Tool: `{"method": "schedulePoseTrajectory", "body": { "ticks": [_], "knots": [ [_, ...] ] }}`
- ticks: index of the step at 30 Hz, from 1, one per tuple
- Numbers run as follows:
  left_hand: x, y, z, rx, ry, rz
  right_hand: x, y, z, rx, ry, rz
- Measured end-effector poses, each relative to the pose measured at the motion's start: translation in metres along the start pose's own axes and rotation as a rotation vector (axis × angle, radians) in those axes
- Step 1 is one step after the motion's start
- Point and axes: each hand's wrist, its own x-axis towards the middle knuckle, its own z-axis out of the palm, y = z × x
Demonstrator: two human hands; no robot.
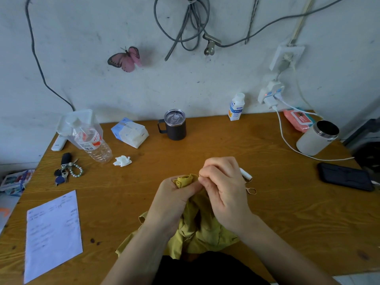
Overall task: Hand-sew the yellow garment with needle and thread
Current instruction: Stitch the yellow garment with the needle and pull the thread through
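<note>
The yellow garment (202, 229) lies bunched at the near edge of the wooden table (205, 145), partly in my lap. My left hand (171, 199) grips a folded edge of it, which sticks up above my fingers. My right hand (223, 186) sits just right of that fold, fingers curled and pinching at the cloth's edge. The needle and thread are too small to make out. A white spool (246, 174) and small gold-handled scissors (250, 189) lie right behind my right hand.
A sheet of paper (53, 233) lies at the left front. Keys (65, 170), a plastic bottle (92, 142), a crumpled tissue (122, 160), a tissue pack (130, 132) and a dark mug (174, 124) stand further back. A phone (345, 176) and a white canister (317, 137) are on the right.
</note>
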Motion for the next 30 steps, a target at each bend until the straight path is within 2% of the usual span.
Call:
{"method": "schedulePoseTrajectory", "body": {
  "ticks": [4,6,9,11,13,15,21,30],
  "knots": [
    [0.003,-0.012,0.003,0.158,0.091,0.028,0.006,-0.011,0.000,0.071,0.090,-0.105],
    [0.004,-0.018,0.004,0.122,0.099,-0.028,0.015,-0.013,-0.002,0.242,0.075,-0.037],
    [0.007,-0.016,-0.001,0.043,0.149,-0.090,0.023,-0.005,-0.010,0.703,-0.045,0.434],
    [0.009,-0.011,-0.009,-0.017,0.176,-0.092,0.023,0.008,-0.018,0.908,-0.062,0.727],
    [0.010,-0.007,-0.017,-0.065,0.193,-0.083,0.024,0.021,-0.025,1.062,0.001,0.901],
    [0.011,-0.005,-0.022,-0.087,0.210,-0.079,0.026,0.034,-0.033,1.170,0.088,0.987],
    [0.015,0.001,-0.036,-0.180,0.306,-0.061,0.026,0.068,-0.061,1.231,0.305,1.073],
    [0.019,0.005,-0.052,-0.296,0.412,-0.027,0.009,0.108,-0.087,1.145,0.590,1.177]
  ]
}}
